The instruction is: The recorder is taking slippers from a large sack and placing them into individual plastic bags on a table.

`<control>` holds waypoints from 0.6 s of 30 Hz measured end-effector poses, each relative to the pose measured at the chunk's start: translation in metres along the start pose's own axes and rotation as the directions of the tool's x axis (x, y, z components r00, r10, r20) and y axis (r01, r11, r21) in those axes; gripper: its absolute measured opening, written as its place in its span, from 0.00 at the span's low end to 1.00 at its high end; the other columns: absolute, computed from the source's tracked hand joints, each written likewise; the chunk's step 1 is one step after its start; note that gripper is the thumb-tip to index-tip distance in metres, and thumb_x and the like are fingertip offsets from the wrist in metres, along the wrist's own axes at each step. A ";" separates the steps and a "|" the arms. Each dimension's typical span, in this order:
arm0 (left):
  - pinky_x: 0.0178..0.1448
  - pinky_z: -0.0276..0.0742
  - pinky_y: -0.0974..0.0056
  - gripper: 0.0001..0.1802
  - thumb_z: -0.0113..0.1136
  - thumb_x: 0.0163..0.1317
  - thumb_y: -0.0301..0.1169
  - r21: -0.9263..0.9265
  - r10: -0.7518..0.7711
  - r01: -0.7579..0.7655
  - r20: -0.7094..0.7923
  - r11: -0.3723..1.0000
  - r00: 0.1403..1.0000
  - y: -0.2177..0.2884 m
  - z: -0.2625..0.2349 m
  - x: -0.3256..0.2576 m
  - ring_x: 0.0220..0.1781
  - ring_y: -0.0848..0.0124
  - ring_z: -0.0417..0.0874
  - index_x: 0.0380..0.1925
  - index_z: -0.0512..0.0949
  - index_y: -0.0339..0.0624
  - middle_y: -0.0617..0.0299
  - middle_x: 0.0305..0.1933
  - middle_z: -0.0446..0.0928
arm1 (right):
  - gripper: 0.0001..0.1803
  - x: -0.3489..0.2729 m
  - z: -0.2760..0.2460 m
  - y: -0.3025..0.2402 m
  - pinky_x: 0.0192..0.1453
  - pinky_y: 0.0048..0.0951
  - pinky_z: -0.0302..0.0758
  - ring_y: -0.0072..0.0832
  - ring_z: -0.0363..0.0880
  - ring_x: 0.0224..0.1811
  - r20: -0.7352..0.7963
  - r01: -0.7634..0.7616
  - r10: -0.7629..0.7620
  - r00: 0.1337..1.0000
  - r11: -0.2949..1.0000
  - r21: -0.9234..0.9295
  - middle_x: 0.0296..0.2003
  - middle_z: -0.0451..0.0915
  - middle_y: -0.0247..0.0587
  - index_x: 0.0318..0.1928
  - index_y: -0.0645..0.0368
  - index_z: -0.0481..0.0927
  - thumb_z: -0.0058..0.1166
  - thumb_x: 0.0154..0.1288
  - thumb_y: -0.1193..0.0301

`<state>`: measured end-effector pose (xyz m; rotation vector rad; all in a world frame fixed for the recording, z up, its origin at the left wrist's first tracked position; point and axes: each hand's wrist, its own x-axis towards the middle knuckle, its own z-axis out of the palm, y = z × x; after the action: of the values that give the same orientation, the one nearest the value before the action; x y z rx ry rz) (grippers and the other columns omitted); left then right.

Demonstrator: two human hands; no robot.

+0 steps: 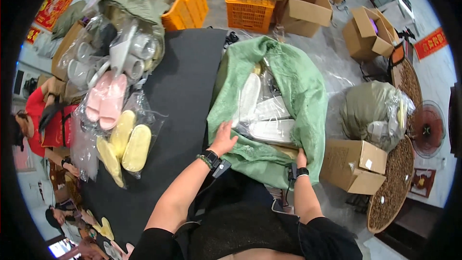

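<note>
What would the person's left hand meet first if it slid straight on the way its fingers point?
Most likely the bagged white slippers inside the open green sack. The left hand rests on the sack's rim, fingers aimed into the opening; depth is unclear.

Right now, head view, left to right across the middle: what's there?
Pink slippers → yellow slippers → black table → left hand → green sack → grey-green bundle → round fan.

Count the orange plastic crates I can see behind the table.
2: one orange crate tilted at the black table's far edge, another orange crate on the floor beside the cardboard boxes. More may be hidden.
</note>
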<state>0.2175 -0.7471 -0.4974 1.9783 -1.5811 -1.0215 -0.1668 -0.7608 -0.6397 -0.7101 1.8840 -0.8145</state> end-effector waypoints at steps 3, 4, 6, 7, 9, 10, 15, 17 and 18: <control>0.74 0.57 0.48 0.38 0.65 0.58 0.37 0.051 0.005 -0.006 0.013 0.999 1.000 0.026 0.029 0.024 0.72 0.40 0.57 0.66 0.63 0.36 0.33 0.69 0.59 | 0.23 0.047 -0.081 0.031 0.59 0.41 0.70 0.49 0.73 0.57 0.026 0.107 -0.121 0.992 0.741 -0.663 0.55 0.75 0.61 0.54 0.66 0.74 0.51 0.68 0.59; 0.74 0.57 0.46 0.39 0.66 0.58 0.39 0.128 -0.020 0.019 0.002 0.992 1.000 0.024 0.029 0.026 0.72 0.39 0.56 0.67 0.63 0.36 0.33 0.70 0.58 | 0.22 0.053 -0.073 0.036 0.56 0.41 0.72 0.45 0.74 0.55 0.056 0.095 -0.082 0.995 0.626 -0.774 0.54 0.76 0.58 0.56 0.65 0.72 0.52 0.68 0.63; 0.74 0.57 0.46 0.41 0.67 0.57 0.41 0.203 0.087 -0.086 0.001 0.975 0.996 0.024 0.028 0.036 0.72 0.39 0.56 0.67 0.62 0.37 0.33 0.71 0.56 | 0.22 0.062 -0.060 0.040 0.54 0.40 0.73 0.40 0.76 0.53 0.093 0.098 -0.034 0.995 0.491 -0.865 0.52 0.78 0.55 0.58 0.64 0.70 0.53 0.67 0.68; 0.74 0.57 0.46 0.43 0.68 0.56 0.43 0.274 0.203 -0.196 0.003 0.942 0.979 0.020 0.027 0.041 0.72 0.39 0.56 0.68 0.62 0.38 0.33 0.72 0.55 | 0.22 0.059 -0.043 0.039 0.54 0.40 0.73 0.40 0.76 0.53 0.099 0.097 -0.022 0.995 0.518 -0.850 0.52 0.78 0.55 0.58 0.64 0.70 0.53 0.67 0.68; 0.74 0.56 0.45 0.46 0.70 0.54 0.48 0.298 0.231 -0.224 0.013 0.928 0.973 0.023 0.033 0.051 0.73 0.38 0.55 0.68 0.61 0.39 0.34 0.73 0.53 | 0.22 0.062 -0.014 0.033 0.54 0.40 0.74 0.40 0.76 0.53 0.105 0.087 0.000 0.994 0.566 -0.820 0.52 0.78 0.55 0.58 0.64 0.70 0.53 0.67 0.68; 0.75 0.54 0.45 0.48 0.69 0.53 0.51 0.287 0.165 -0.167 0.032 0.943 0.986 0.035 0.039 0.056 0.74 0.38 0.54 0.69 0.61 0.38 0.34 0.73 0.52 | 0.22 0.069 -0.007 0.027 0.54 0.40 0.74 0.40 0.76 0.53 0.090 0.068 0.009 0.996 0.584 -0.809 0.52 0.78 0.55 0.58 0.64 0.70 0.53 0.67 0.68; 0.76 0.51 0.43 0.62 0.73 0.45 0.58 0.354 0.039 -0.077 0.115 0.932 0.993 0.045 0.060 0.078 0.76 0.38 0.50 0.72 0.51 0.40 0.32 0.74 0.48 | 0.22 0.103 0.006 -0.009 0.54 0.40 0.74 0.40 0.76 0.52 0.037 0.016 0.016 0.999 0.681 -0.732 0.52 0.78 0.55 0.58 0.65 0.70 0.53 0.67 0.68; 0.77 0.49 0.43 0.66 0.74 0.42 0.59 0.372 0.048 -0.095 0.134 0.923 0.990 0.042 0.068 0.082 0.76 0.38 0.49 0.73 0.48 0.39 0.32 0.74 0.48 | 0.22 0.104 -0.008 -0.004 0.54 0.40 0.74 0.40 0.76 0.52 0.024 0.007 0.012 1.000 0.722 -0.692 0.52 0.78 0.55 0.58 0.65 0.70 0.52 0.67 0.68; 0.77 0.47 0.43 0.67 0.74 0.41 0.60 0.363 0.069 -0.122 0.157 0.924 0.985 0.042 0.072 0.081 0.77 0.38 0.47 0.74 0.47 0.41 0.32 0.75 0.47 | 0.22 0.103 -0.009 -0.008 0.54 0.39 0.74 0.40 0.77 0.52 0.017 0.001 0.015 1.000 0.742 -0.670 0.52 0.78 0.55 0.58 0.65 0.70 0.52 0.67 0.68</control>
<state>0.1438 -0.8271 -0.5380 2.0759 -2.0573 -0.8906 -0.2146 -0.8410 -0.6841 -1.1397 2.1635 -0.0761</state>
